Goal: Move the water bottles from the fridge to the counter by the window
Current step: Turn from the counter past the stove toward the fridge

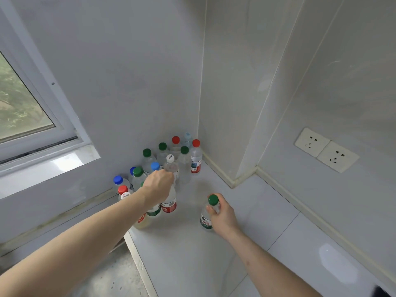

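Several water bottles with green, red, blue and white caps stand clustered in the corner of the white counter point(267, 228) by the window point(23, 103). My left hand point(158, 185) is closed over the top of a red-labelled bottle point(169, 202) at the front of the cluster; its cap is hidden under my fingers. My right hand point(222, 213) grips a green-capped bottle point(209, 211) with a green label, which stands upright on the counter, apart from the group to the right.
Two wall sockets point(325, 150) sit on the right wall above the counter. The counter's left edge point(137, 256) drops to a lower grey surface. A raised seam runs along the walls at the counter's back. A dark object point(383, 291) shows at the bottom right corner.
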Demonstrator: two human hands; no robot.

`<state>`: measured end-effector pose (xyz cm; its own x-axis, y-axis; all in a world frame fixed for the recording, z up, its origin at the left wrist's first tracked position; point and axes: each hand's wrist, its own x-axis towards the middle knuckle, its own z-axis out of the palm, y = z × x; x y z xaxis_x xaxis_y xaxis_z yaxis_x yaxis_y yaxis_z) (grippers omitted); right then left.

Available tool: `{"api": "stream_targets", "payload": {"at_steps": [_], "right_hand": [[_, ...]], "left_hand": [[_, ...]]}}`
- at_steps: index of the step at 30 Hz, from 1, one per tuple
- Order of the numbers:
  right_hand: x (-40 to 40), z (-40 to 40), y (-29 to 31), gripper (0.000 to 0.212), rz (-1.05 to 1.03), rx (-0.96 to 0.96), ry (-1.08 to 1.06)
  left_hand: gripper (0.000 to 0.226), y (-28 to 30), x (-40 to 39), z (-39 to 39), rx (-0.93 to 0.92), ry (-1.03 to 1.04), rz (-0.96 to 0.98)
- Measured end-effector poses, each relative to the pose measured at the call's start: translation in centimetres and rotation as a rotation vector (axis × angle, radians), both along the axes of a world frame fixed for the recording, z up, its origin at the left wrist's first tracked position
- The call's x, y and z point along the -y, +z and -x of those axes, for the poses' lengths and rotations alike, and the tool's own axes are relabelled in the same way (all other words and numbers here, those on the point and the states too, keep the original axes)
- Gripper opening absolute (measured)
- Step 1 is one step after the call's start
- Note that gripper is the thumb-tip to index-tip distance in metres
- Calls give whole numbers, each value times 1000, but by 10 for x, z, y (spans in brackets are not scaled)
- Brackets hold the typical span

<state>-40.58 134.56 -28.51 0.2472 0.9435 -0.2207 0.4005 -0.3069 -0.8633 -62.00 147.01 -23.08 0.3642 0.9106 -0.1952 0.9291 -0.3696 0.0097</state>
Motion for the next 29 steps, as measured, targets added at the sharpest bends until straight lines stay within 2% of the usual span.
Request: {"api": "stream_targets", "payload": {"at_steps": [4, 10, 19, 24, 29], "right_hand": [[-18, 5, -1, 14, 15, 8, 24], [-47, 19, 0, 18, 39, 7, 72], [-81, 47, 8, 26, 44, -22, 152], [-94, 55, 14, 31, 45, -30, 182], [-105, 62, 18, 26, 43, -35, 195]], "left_hand": [[25, -9, 3, 9, 34, -22, -40], [14, -3, 5, 25, 76, -49, -217], [17, -3, 4, 20, 202, 152, -160], [15, -2, 1, 21, 240, 190, -130], [16, 0, 0, 19, 231, 201, -124]]}}
